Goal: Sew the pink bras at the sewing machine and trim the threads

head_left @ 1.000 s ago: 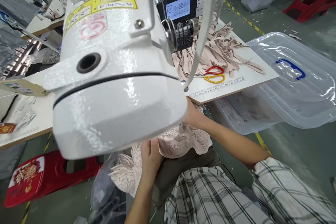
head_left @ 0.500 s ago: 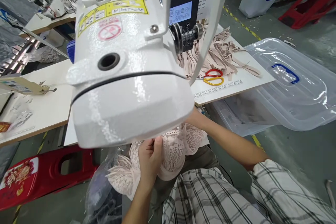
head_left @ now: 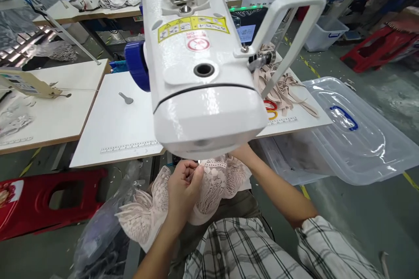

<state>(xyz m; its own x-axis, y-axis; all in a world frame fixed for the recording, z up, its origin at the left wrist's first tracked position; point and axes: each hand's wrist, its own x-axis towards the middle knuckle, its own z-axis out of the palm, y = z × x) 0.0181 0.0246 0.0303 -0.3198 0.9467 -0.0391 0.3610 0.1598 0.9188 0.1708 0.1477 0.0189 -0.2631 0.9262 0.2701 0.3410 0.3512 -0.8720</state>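
Note:
A pale pink lace bra hangs below the head of a white sewing machine and over my lap. My left hand is closed in a pinch on the bra's upper edge, thumb on top, just under the machine head. At the bra's right side is my right hand, reaching under the machine head; its fingers are hidden there. The needle area is also out of sight behind the machine's front.
Red-and-yellow scissors and beige fabric strips lie on the machine table, right side. A clear plastic box lid sits beyond its right edge. A red stool and a plastic bag are at left.
My view has shifted back and to the left, showing more of the machine top and table. My left hand still pinches the bra; my right hand stays under the machine head.

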